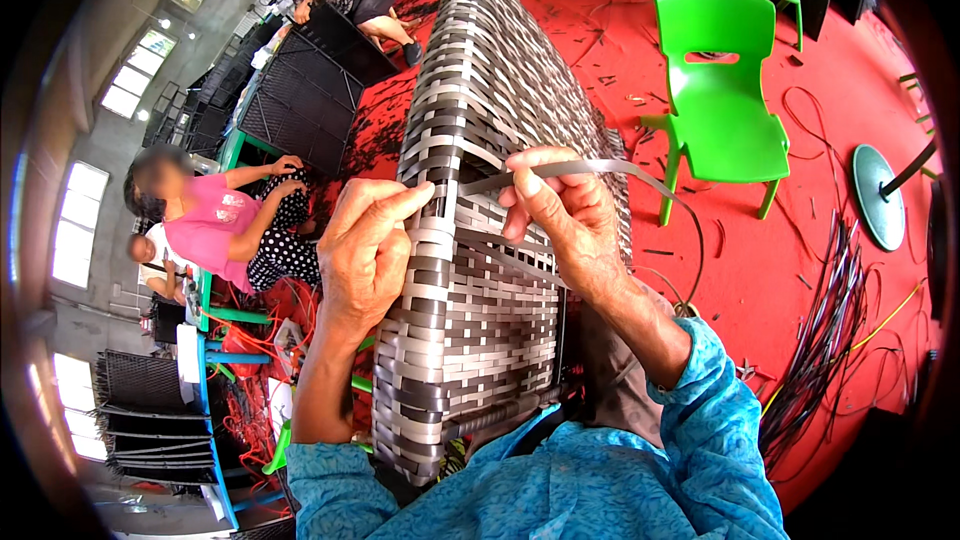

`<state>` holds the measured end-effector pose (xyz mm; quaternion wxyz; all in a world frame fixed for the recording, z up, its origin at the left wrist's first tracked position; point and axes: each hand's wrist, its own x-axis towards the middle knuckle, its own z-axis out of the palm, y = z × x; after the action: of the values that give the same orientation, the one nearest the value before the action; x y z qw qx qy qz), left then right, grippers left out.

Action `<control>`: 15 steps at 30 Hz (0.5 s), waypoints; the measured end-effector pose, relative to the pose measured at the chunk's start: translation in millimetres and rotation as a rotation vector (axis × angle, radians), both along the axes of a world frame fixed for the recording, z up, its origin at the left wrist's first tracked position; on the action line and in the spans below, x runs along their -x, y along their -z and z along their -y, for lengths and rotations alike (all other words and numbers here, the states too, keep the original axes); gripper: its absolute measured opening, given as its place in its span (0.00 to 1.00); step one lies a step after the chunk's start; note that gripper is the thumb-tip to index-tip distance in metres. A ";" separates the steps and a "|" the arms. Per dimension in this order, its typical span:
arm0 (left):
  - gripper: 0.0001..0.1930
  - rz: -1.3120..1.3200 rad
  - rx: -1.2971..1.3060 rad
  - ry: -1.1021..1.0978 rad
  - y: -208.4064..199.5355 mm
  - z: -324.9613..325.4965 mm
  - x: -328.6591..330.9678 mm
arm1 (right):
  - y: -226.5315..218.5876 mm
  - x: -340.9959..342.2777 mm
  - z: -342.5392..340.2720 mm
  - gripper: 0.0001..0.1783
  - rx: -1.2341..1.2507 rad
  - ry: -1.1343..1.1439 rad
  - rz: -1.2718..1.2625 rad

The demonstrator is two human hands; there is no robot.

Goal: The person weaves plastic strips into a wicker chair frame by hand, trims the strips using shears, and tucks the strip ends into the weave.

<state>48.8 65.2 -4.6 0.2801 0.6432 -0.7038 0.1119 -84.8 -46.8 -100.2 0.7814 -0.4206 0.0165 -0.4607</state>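
Note:
A large woven panel [500,340] of grey and brown flat strips stands on edge in front of me, its rounded rim running away from my body. There is a gap in the weave between my hands. My right hand [565,215] pinches a flat grey-brown weaving strip [600,167]; one end runs to the rim, and the loose length loops down to the right. My left hand [368,240] is closed at the rim's left side, its index fingertip pressed on the weave. Whatever lies between its thumb and finger is hidden.
A green plastic chair [720,90] stands on the red floor covering [640,50] at far right. Loose strips [825,330] lie in a bundle near a round base with a pole [880,197]. People sit or bend at the left, beside dark woven panels [300,90]; red cords tangle below.

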 end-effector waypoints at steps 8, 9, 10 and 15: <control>0.14 0.017 -0.107 -0.156 -12.8 5.0 20.8 | 5.0 2.6 -4.1 0.11 0.032 -0.046 -0.002; 0.15 0.085 -0.060 -0.189 -6.6 4.8 21.5 | 6.4 1.8 -3.8 0.11 0.031 -0.054 0.000; 0.15 0.054 -0.066 -0.208 -5.2 4.3 19.5 | 7.3 1.4 -2.4 0.11 0.024 -0.065 0.006; 0.15 0.018 -0.064 -0.264 -1.3 4.3 18.2 | 9.0 -5.5 6.6 0.11 0.097 -0.099 0.016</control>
<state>30.6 60.9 -3.2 0.2360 0.7379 -0.6186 0.1309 -79.3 -53.4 -109.2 0.7820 -0.4547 -0.0327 -0.4251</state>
